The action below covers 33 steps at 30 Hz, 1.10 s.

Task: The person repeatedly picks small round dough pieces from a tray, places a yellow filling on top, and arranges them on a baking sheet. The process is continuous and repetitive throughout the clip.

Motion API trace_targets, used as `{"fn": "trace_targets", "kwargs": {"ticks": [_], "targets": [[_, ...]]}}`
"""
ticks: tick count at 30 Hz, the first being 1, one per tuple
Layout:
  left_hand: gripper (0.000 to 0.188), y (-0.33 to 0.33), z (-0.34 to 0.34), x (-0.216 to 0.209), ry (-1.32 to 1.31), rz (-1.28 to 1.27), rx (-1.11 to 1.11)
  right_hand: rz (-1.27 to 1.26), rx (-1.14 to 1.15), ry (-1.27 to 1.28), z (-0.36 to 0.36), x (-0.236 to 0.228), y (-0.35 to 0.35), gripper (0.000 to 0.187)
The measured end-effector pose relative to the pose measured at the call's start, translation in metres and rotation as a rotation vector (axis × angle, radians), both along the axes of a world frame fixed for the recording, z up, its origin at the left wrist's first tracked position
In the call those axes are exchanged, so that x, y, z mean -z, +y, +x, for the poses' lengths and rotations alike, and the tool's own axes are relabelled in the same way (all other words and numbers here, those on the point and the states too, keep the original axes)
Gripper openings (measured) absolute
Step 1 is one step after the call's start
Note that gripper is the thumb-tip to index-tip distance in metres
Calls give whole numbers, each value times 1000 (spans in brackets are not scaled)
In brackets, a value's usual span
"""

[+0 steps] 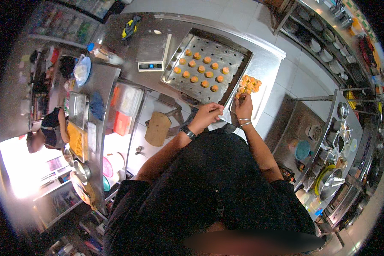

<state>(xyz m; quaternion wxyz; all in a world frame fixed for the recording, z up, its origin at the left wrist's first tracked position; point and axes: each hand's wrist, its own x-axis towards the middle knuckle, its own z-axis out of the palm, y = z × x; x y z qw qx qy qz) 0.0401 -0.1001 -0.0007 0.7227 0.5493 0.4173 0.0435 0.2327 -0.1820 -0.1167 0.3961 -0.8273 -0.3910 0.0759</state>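
Note:
My right hand (244, 107) reaches the near edge of a heap of small orange pieces (250, 84) on a white tray (257, 109). Its fingertips are pinched together on one of those orange pieces. Just left of it, my left hand (207, 117) hovers by the near corner of a metal baking tray, its fingers drawn together; whatever they may hold is too small to make out. The perforated baking tray (217, 47) carries several small round pieces with orange tops, set out in rows.
A digital scale (153, 47) stands left of the baking tray, with a black and yellow glove-like item (131, 27) beyond it. A wooden stool (158, 129) is below on the floor. At far left, another person (53, 128) is by a counter. Dish shelves (320, 42) line the right.

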Motion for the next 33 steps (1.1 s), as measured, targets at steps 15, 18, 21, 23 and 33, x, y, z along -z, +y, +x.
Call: {"fn": "trace_targets", "kwargs": {"ticks": [15, 18, 21, 23, 33], "targets": [[91, -8, 70, -15, -495, -8, 361, 112, -213, 269, 8, -206, -62, 42], [86, -11, 86, -49, -635, -84, 510, 119, -297, 170, 6, -248, -78, 44], [79, -24, 95, -68, -738, 29, 456, 185, -349, 239, 3, -271, -87, 43], [48, -28, 94, -85, -696, 66, 418, 225, -290, 131, 1, -278, -96, 37], [15, -31, 93, -111, -627, 377, 267, 209, -434, -346, -7, -286, -103, 55]]}}
